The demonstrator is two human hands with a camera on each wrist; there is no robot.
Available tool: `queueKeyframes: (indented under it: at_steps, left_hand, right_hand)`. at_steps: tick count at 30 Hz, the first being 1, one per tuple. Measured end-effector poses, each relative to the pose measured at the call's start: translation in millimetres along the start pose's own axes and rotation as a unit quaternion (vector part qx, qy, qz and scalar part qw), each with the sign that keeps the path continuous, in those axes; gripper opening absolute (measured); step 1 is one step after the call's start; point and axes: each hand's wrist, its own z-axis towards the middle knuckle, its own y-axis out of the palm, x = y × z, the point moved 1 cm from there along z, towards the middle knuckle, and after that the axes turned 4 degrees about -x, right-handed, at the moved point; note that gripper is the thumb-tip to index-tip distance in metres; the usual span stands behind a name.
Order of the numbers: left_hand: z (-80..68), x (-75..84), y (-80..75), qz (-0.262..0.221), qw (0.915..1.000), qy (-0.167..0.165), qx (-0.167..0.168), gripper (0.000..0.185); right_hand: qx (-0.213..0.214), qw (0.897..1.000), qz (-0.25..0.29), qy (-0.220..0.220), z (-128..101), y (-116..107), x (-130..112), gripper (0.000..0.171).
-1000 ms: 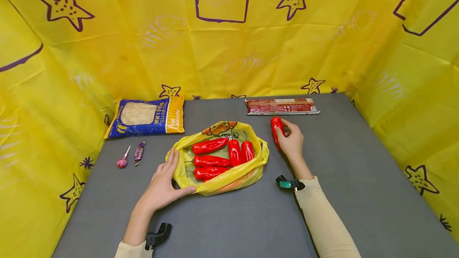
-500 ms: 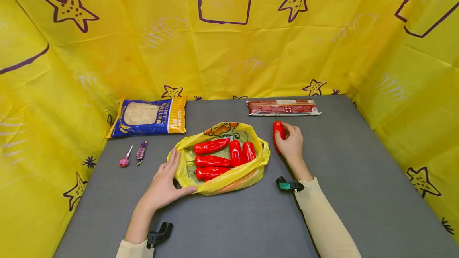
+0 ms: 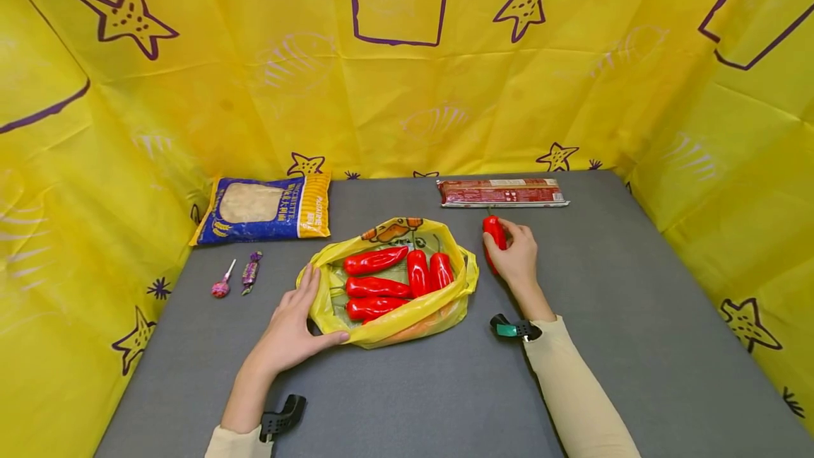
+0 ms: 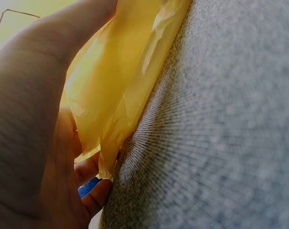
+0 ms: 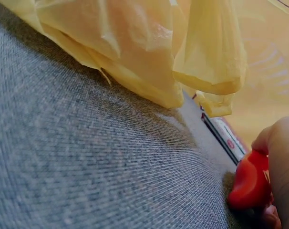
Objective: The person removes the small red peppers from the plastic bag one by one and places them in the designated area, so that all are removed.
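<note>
A yellow plastic bag (image 3: 407, 325) sits wide-mouthed at the middle of the table, with several glossy red chili peppers (image 3: 375, 287) lying inside. Against its left side rests my left hand (image 3: 289, 327), thumb stretched along the near rim and fingers extended along the far left edge. In the left wrist view these fingers (image 4: 89, 167) lie against the yellow plastic. To the right of the bag, my right hand (image 3: 516, 253) grips one more red chili pepper (image 3: 492, 232) between thumb and fingers, its green stem pointing away. The right wrist view shows this pepper's rounded end low over the grey cloth.
A blue and yellow pasta bag (image 3: 254, 209) lies at the back left. In front of it are a lollipop (image 3: 220, 287) and a purple wrapped candy (image 3: 251, 273). A flat red packet (image 3: 502, 192) lies at the back right. Yellow patterned cloth (image 3: 394, 112) walls the grey table.
The head view has shifted slightly. Both hands keep their places, the left at the bag and the right around the pepper, which appears marginally lower in the frame.
</note>
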Motion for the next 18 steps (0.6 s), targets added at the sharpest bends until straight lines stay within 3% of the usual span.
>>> queueKeyframes:
  at_steps: [18]
  left_hand:
    - [-0.2,-0.1,1.1,0.002,1.0,0.001,0.002,0.13]
  right_hand:
    - [0.005,1.0,0.012,-0.009,-0.1,0.4,0.2,0.047]
